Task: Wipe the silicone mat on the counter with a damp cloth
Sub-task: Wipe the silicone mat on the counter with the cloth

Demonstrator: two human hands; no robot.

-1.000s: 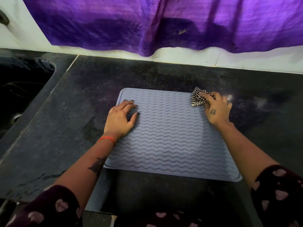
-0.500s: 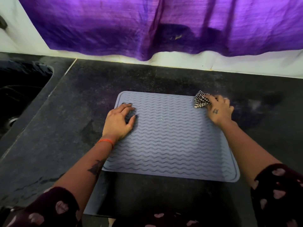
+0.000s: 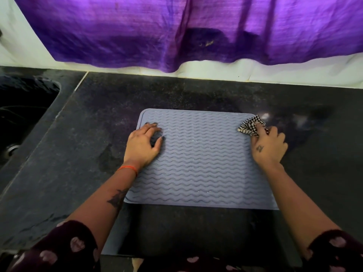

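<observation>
Purple curtain [image 3: 176,32] hangs along wall behind counter's far edge. Dark stone counter [image 3: 88,144] before me, sink [image 3: 21,114] cut into its left end. Grey-blue silicone mat [image 3: 202,163] with wavy ridges lies flat mid-counter, nearer front edge than back. My left hand [image 3: 142,147] rests flat on mat's far left corner, fingers spread loosely, pressing down. My right hand [image 3: 268,147] at mat's far right corner, fingers curled round bunched checked cloth [image 3: 250,125], cloth touching mat edge.
</observation>
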